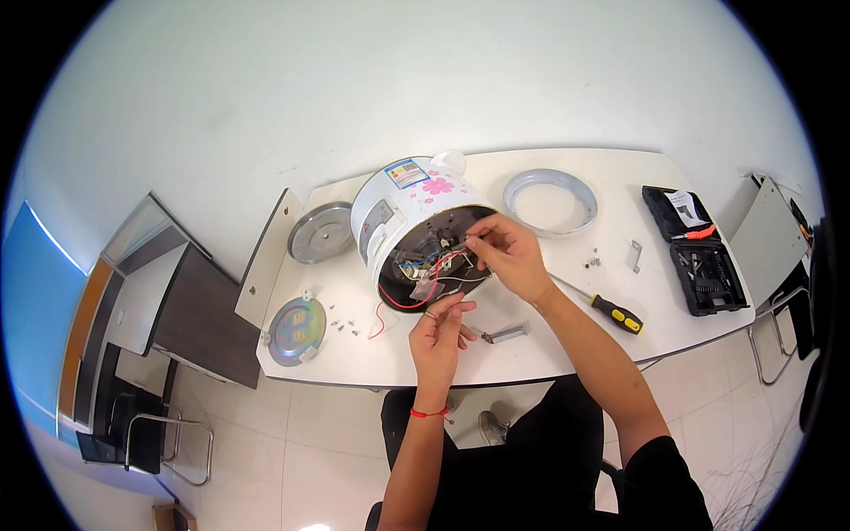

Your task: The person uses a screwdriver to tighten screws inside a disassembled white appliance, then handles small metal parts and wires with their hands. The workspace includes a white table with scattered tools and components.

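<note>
A white rice cooker with pink flowers lies on its side, its open underside facing me. Inside its dark cavity are red, blue and white wires and small parts; a red wire hangs out over the tabletop. At the cavity's right edge, the thumb and fingers of my right hand pinch together by the wiring; what sits between them is too small to name. Just below the lower rim is my left hand, fingers curled near a pale wire. Whatever it grips is hidden. A narrow metal bracket lies beside it.
A yellow-and-black screwdriver lies right of my right forearm. Farther right is an open black tool case. A pale ring, a metal bracket, a metal disc, a shiny round plate and several screws lie around the table.
</note>
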Available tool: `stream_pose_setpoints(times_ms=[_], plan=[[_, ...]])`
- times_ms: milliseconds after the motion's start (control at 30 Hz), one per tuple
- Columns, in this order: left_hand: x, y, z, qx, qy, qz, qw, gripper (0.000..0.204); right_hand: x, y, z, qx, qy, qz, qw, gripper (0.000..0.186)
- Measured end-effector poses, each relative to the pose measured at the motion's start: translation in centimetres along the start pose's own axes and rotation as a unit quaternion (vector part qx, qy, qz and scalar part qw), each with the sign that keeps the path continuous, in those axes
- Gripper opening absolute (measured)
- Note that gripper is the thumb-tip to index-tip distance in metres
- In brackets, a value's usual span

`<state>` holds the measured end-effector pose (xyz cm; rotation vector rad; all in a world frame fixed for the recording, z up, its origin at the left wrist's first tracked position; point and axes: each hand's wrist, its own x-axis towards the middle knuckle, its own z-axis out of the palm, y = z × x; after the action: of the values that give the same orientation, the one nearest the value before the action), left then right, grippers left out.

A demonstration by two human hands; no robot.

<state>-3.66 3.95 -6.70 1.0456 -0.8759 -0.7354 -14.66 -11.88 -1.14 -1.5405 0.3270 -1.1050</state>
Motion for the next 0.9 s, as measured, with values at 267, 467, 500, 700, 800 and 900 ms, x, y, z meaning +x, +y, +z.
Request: stream_pose_setpoints(times_ms=[267, 467, 500, 700, 800, 900], plan=[[0.0, -0.2, -0.1, -0.002, -0.004, -0.001, 1.000, 0.026, 0.5, 0.7, 0.2, -0.066, -0.032, 0.002, 0.997, 0.012], [0.0, -0.2, -0.2, 0.004, -0.011, -0.008, 1.000, 0.026, 0.4, 0.7, 0.2, -0.152, -0.038, -0.037, 0.987, 0.013], [0.0, -0.2, -0.2, 0.002, -0.012, -0.007, 1.000, 0.026, 0.4, 0.6, 0.3, -0.155, -0.037, -0.036, 0.987, 0.014], [0.0, -0.3, -0.2, -0.002, -0.011, -0.007, 1.000, 0.026, 0.2, 0.6, 0.6, -0.132, -0.011, -0.062, 0.989, 0.013], [0.0, -0.3, -0.2, 0.000, -0.011, -0.008, 1.000, 0.026, 0.0, 0.6, 0.6, -0.109, 0.004, -0.062, 0.992, 0.013], [0.0, -0.4, -0.3, 0.001, -0.012, -0.006, 1.000, 0.026, -0.3, -0.5, 0.9, -0.122, 0.020, -0.091, 0.988, 0.012]])
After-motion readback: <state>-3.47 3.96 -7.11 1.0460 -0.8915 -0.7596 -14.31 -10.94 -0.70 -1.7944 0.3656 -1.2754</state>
